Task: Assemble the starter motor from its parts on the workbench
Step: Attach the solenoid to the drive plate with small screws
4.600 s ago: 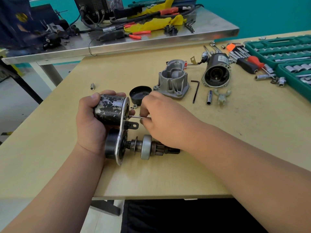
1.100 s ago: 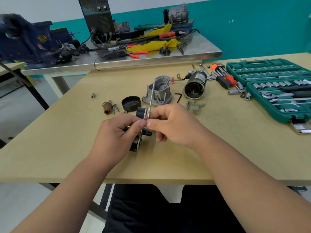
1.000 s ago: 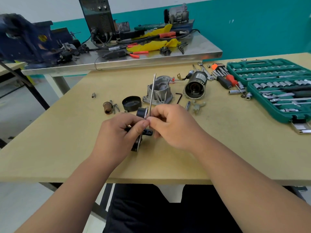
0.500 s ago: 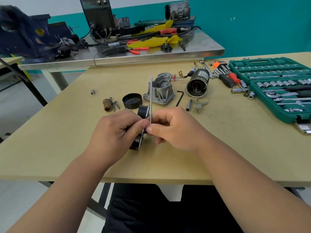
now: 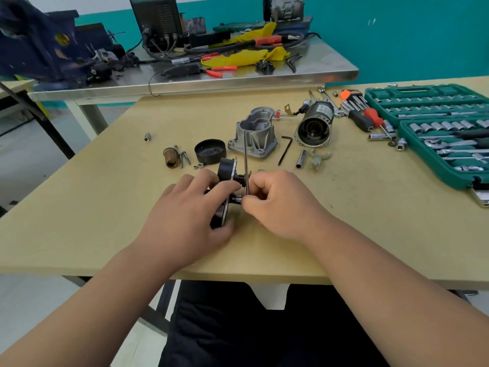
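Tan table (image 5: 79, 213) holds the half-built starter assembly (image 5: 227, 169) near its front edge, steadied in the curled grip of the left hand (image 5: 185, 207) so the right hand (image 5: 280, 202) can pinch a thin steel rod (image 5: 246, 157) upright beside it (likely a fastener).

My worktop (image 5: 105, 207) is pale tan; the motor part (image 5: 225, 169) gripped in my left hand (image 5: 185, 215) is black with a bright silver plate edge, and the rod (image 5: 246, 165) pinched in my right hand (image 5: 280, 205) is dull grey. Beyond them lie a black cap (image 5: 210, 151), a brass-coloured bush (image 5: 170, 157) and a silver-grey housing (image 5: 255, 140). At the right the socket case (image 5: 412, 89) is dark green with shiny silver sockets (image 5: 436, 126), and the far wall (image 5: 410, 35) is teal.
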Demonstrator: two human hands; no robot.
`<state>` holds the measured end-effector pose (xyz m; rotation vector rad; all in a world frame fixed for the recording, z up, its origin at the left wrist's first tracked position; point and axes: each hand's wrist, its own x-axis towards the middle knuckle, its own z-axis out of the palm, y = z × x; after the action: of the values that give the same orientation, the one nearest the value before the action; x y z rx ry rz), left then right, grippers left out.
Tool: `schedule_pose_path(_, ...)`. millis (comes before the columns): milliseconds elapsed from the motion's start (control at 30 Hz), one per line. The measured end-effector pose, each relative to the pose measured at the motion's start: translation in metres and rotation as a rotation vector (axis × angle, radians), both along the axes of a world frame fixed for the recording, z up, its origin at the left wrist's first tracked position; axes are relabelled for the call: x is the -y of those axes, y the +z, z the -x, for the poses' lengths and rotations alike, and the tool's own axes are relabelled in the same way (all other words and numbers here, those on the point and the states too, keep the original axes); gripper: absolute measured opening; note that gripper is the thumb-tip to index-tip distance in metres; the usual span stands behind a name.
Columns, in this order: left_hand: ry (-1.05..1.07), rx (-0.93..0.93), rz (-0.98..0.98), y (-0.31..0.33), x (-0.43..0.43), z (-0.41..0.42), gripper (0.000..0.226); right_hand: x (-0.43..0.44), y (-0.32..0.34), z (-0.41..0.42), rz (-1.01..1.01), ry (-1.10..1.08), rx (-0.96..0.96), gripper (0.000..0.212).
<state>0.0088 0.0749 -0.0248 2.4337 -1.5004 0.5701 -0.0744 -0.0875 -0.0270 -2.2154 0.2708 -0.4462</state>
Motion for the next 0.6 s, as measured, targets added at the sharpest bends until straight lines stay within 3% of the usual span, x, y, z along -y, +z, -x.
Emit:
schedule_pose_path(67, 0.01, -0.186, 0.182, -0.006, 0.0, -0.001, 0.049, -0.003, -0.001, -0.001, 0.034, -0.01, 0.029, 0.028)
schedule_pose_path(167, 0.064, -0.491, 0.389, -0.012, -0.003, -0.007, 0.057, -0.01, -0.001, -0.002, 0.087, -0.017, 0.081, 0.031)
schedule_pose_path(400, 0.086, -0.511, 0.386, -0.018, -0.004, -0.008, 0.047, -0.022, 0.001, -0.009, 0.251, -0.047, 0.121, 0.034)
schedule_pose_path(600, 0.088, -0.501, 0.381, -0.02, -0.004, -0.01, 0.046, -0.022, 0.003, -0.008, 0.373, -0.015, 0.172, 0.019)
